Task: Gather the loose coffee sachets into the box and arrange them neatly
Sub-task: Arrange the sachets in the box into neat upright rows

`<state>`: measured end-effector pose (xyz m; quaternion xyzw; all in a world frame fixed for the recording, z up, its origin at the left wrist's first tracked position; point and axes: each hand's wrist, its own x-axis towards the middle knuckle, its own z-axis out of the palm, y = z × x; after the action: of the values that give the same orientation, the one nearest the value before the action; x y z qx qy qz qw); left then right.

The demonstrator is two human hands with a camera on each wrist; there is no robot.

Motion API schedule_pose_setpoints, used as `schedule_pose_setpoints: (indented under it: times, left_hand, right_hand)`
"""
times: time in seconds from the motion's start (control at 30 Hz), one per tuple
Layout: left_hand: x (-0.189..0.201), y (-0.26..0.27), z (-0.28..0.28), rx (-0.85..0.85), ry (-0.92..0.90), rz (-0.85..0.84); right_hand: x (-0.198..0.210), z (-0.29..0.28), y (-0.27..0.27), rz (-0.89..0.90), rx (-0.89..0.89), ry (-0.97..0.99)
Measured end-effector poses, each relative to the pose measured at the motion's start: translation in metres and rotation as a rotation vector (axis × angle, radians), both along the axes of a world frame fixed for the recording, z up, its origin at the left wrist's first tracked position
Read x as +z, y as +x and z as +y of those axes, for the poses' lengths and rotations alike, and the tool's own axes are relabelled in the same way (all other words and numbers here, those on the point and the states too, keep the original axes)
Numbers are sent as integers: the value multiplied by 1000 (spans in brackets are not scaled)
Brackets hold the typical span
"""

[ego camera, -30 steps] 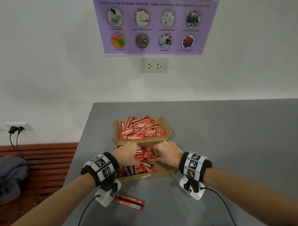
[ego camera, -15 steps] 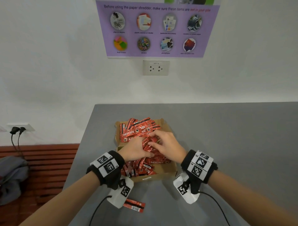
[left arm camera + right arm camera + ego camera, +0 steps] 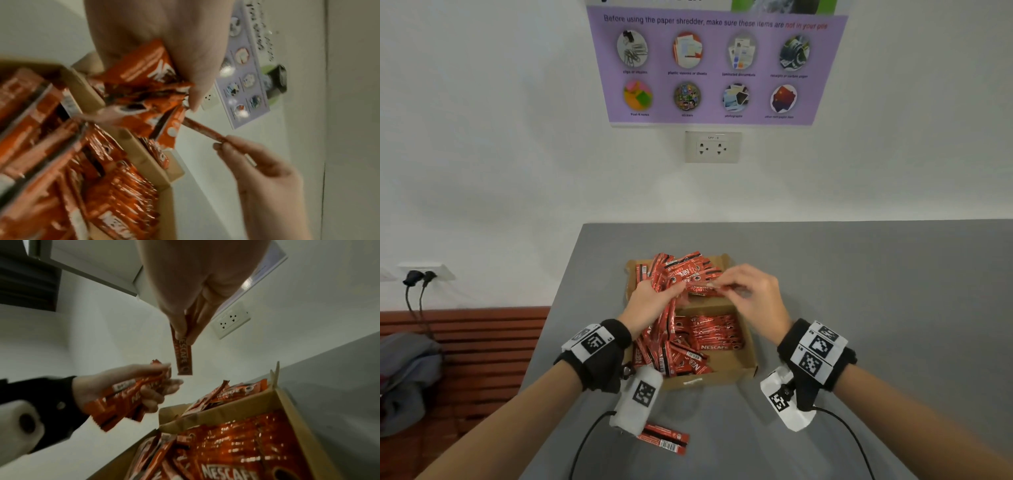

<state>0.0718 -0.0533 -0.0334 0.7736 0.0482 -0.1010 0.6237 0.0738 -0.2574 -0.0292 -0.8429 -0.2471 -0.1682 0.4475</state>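
Observation:
An open cardboard box (image 3: 744, 371) on the grey table holds red coffee sachets (image 3: 714, 337), some stacked flat and some jumbled at its left. More sachets (image 3: 681, 269) are heaped on the far flap. My left hand (image 3: 666, 296) grips a bundle of sachets (image 3: 667, 320) above the box; the bundle (image 3: 127, 402) also shows in the right wrist view. My right hand (image 3: 726, 289) pinches a single sachet (image 3: 703, 289) by its end, close to the bundle. That sachet (image 3: 184, 356) hangs from thumb and finger. Two loose sachets (image 3: 664, 440) lie on the table near me.
The table's (image 3: 876, 308) left edge runs just left of the box. A wall socket (image 3: 713, 146) and a purple poster (image 3: 715, 68) are on the wall behind. A wooden bench with a grey bag (image 3: 404, 377) stands lower left.
Both hands have lifted out of the box's near part and moved toward the far flap. The left now holds a bundle up, and the right has drawn out one sachet.

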Motion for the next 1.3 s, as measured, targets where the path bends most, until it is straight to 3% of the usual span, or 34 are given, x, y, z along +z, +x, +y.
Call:
schedule_pose_setpoints:
  times: [0.27,0.37,0.5,0.7,0.87,1.03,1.3]
  left_hand:
    - [-2,3,-2,111,-39,-19]
    - [1,-1,-2,-7,-41,31]
    - [0,-3,-5,-41,89,-84]
    - [14,-9,-15,-191,-58,-107]
    - [12,-12,-21,0,-119,-157]
    - [-4,-6,-14,182,-157,-68]
    - [10,-4,-12,175,-204,-105]
  right_hand:
    - [-11,-6,-8,23,203,-108]
    - [-5,-7,-5,37,153,-58]
    - [6,-1,3,98,72,-60]
    - [12,9,9,130,141,-158]
    - [10,11,2,238,142,-64]
    - [-5,10,-11,361,159,-116]
    - [0,3,-8,384,153,-210]
